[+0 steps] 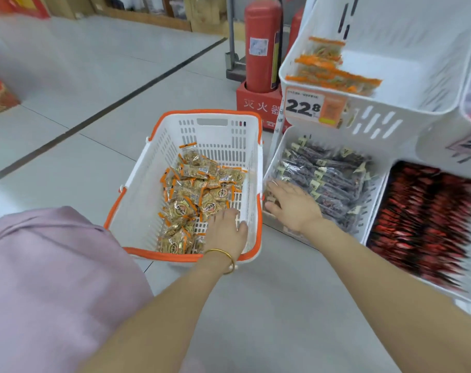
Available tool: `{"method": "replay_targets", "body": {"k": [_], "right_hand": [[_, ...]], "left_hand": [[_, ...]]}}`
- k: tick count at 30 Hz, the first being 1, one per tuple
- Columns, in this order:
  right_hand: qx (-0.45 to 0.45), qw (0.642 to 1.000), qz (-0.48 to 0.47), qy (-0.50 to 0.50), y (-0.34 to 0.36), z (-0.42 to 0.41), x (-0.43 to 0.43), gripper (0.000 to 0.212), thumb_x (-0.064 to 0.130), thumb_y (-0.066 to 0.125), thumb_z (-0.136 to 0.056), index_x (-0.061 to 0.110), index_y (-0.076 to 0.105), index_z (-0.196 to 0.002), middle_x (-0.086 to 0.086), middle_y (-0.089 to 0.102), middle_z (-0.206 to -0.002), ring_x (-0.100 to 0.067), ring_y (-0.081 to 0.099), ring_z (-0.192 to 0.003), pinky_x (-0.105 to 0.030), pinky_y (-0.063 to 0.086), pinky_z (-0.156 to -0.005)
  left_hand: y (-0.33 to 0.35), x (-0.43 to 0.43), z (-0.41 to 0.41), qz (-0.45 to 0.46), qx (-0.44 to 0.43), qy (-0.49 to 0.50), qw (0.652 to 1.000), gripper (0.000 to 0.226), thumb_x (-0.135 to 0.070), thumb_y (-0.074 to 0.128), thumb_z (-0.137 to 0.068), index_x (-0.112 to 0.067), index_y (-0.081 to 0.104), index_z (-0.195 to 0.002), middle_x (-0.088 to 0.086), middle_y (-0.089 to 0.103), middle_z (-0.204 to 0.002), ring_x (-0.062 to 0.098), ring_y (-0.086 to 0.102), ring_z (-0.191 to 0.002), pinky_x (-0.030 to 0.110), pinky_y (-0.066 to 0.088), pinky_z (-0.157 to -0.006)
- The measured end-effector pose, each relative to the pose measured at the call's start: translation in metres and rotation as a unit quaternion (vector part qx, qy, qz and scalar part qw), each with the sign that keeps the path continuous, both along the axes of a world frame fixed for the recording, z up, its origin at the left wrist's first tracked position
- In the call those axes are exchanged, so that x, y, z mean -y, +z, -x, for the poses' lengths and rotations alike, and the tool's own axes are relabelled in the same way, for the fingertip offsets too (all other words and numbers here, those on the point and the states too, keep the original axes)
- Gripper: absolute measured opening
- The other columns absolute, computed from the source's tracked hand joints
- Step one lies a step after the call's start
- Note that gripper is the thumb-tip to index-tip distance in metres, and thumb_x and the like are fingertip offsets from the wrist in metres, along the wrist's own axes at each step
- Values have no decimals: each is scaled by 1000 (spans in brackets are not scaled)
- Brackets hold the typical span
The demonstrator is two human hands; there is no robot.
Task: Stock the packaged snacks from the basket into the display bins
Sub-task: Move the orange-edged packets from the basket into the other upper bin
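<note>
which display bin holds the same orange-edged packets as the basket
The upper bin above the 22.8 price tag: its packets have orange edges, while the two below hold dark purple packs and red packs.

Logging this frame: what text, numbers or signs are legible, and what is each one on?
"22 8", the 8 smaller: price tag on the upper white bin.
"灭火", then a cut-off character: red stand under the fire extinguisher.
Too blurred to read: the extinguisher's label, the snack packets in the basket, the second price tag at far right.
</note>
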State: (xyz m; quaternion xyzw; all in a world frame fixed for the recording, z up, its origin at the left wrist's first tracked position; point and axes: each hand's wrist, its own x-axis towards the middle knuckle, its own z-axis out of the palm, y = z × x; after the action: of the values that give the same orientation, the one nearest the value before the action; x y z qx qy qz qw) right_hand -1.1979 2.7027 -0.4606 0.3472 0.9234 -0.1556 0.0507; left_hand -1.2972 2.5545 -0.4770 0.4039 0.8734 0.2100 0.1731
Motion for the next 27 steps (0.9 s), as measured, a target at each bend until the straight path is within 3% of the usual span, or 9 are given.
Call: {"method": "replay_targets", "body": {"k": [8,12,16,20,27], "right_hand": [[-49,998,2,-34,-13,0,44,57,43,37,-98,19,23,-147,-5,21,-156,-26,21,-141,-43,24,-114],[-85,993,-42,-68,-14,30,39,66,46,39,-96,13,18,-149,-8,17,-157,-26,15,-144,-46,18,-116],[-29,996,-78,-27,-24,51,23,62,33,37,-98,11,11,-150,-8,9,-159,-25,3,-146,-47,8,-118],[-43,997,-68,-8,-28,52,10,62,18,35,-99,15,2,-151,-7,6,-159,-22,2,-147,-42,2,-119],[5,995,-87,46,-17,52,-1,70,13,36,-96,24,-8,-151,-5,4,-159,-25,-4,-147,-47,1,-118]], "left_hand": [[3,45,30,58,-121,-8,991,36,-27,39,-95,-15,48,-128,5,47,-131,26,37,-121,39,35,-97],[-10,41,42,96,-175,-27,979,36,-31,36,-96,-19,47,-127,1,46,-131,23,36,-122,36,33,-97],[-21,19,39,114,-145,-41,982,34,-33,35,-95,-19,50,-122,0,47,-128,21,38,-119,35,32,-97],[-21,7,37,139,-89,-47,985,32,-32,34,-96,-21,48,-123,-2,45,-128,20,35,-120,35,28,-97],[-15,-3,23,164,17,-25,986,34,-30,33,-98,-16,45,-126,5,43,-132,25,33,-123,40,30,-100]]}}
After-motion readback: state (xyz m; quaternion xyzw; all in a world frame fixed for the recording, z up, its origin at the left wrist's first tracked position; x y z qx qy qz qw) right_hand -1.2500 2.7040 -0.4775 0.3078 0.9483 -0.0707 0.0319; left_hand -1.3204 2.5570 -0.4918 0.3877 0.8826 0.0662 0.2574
